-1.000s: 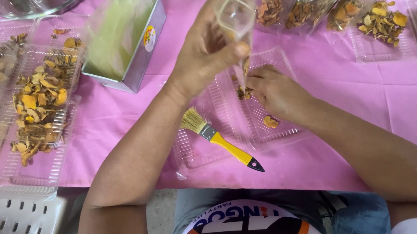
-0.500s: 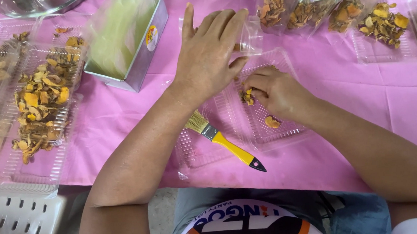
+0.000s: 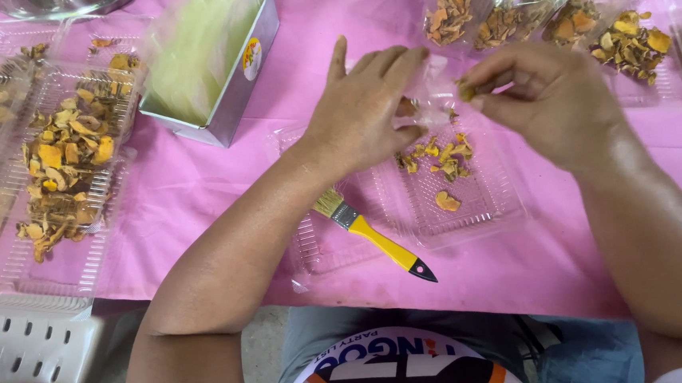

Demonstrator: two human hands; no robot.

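Note:
My left hand (image 3: 360,114) hovers over an open clear plastic tray (image 3: 502,204) and grips a small clear plastic bag (image 3: 432,97) between thumb and fingers. To its right, my right hand (image 3: 554,96) pinches a small dried orange piece (image 3: 468,90) at the bag's mouth. Below both hands, several dried orange-yellow pieces (image 3: 442,154) lie loose in the tray. A yellow-handled paintbrush (image 3: 376,238) lies across the tray's other half, just under my left wrist.
The pink tablecloth (image 3: 197,193) holds clear trays heaped with dried pieces (image 3: 59,171) at the left. A metal box of pale green bags (image 3: 211,56) stands at the back. Filled clear bags (image 3: 504,4) and more trays (image 3: 635,43) line the back right. A white plastic chair (image 3: 25,365) stands at lower left.
My left hand lowered the clear bag from up high to just above the tray. My right hand rose out of the tray with a piece pinched and moved right.

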